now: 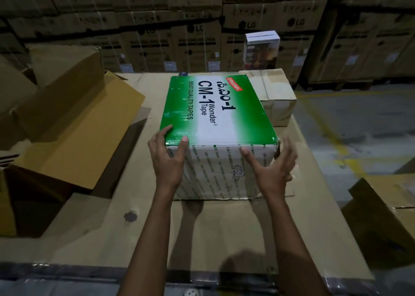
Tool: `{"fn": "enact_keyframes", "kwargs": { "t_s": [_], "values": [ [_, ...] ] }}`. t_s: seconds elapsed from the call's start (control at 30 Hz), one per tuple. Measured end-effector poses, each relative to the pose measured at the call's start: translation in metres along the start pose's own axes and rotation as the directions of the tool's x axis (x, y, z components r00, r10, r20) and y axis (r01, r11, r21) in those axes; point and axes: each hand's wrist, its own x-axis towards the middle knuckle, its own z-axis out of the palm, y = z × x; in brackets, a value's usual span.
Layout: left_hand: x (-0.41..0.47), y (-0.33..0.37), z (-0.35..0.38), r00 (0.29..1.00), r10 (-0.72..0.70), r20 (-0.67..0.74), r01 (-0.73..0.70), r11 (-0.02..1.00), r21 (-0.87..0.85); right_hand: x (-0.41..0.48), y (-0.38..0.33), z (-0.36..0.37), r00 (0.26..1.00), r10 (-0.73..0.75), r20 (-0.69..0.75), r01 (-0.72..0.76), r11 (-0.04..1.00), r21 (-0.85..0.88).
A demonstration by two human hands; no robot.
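**Carton**: open, flaps up, at the table's left, apart from the work. Risk: a box swung left could catch a flap.

**Left hand**: clasps the box's near left corner, thumb on the top edge, fingers wrapped over the side. Risk: the glossy film gives poor purchase, so a one-handed pull may slip.

**Box**: green and white, sealed, flat on the table at centre. Risk: lifted by one corner, it would probably tilt and twist loose.

**Right hand**: fingers spread and blurred, holding nothing, just beside the near right corner; contact cannot be told. Risk: a late or shallow grip leaves the load uneven.

**Small box**: brown, close against the box's far right side. Risk: a push forward or rightward would likely shove it towards the table edge.
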Motion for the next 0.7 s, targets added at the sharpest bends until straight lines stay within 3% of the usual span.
{"fn": "enact_keyframes", "kwargs": {
  "t_s": [0.1, 0.23, 0.33, 0.43, 0.53, 0.6, 0.7],
  "values": [
    [0.000, -0.001, 0.000, 1.000, 0.004, -0.013, -0.003, 0.999, 0.050, -0.006, 0.010, 0.005, 0.982, 0.086, 0.171, -0.129, 0.958, 0.258],
    [-0.004, -0.014, -0.008, 0.997, 0.031, -0.071, -0.030, 0.999, 0.010, -0.017, 0.003, 0.011, 0.988, 0.057, 0.141, -0.105, 0.928, 0.357],
    [-0.001, -0.020, -0.019, 0.992, -0.050, -0.112, 0.035, 0.991, -0.128, -0.020, -0.013, 0.016, 0.998, -0.008, 0.066, -0.015, 0.941, 0.339],
    [0.000, -0.022, -0.033, 0.978, -0.148, -0.144, 0.089, 0.931, -0.355, -0.023, -0.048, 0.016, 0.983, -0.176, -0.044, 0.181, 0.956, 0.233],
    [-0.014, -0.030, -0.045, 0.931, -0.329, -0.160, 0.187, 0.803, -0.567, -0.029, -0.095, 0.016, 0.889, -0.439, -0.127, 0.449, 0.892, 0.054],
    [-0.034, -0.045, -0.046, 0.889, -0.450, -0.084, 0.302, 0.714, -0.631, -0.035, -0.122, 0.024, 0.798, -0.591, -0.113, 0.582, 0.806, -0.104],
    [-0.061, -0.071, -0.040, 0.804, -0.594, -0.042, 0.431, 0.630, -0.646, -0.047, -0.130, 0.049, 0.700, -0.713, 0.039, 0.685, 0.657, -0.315]
  ]
}}
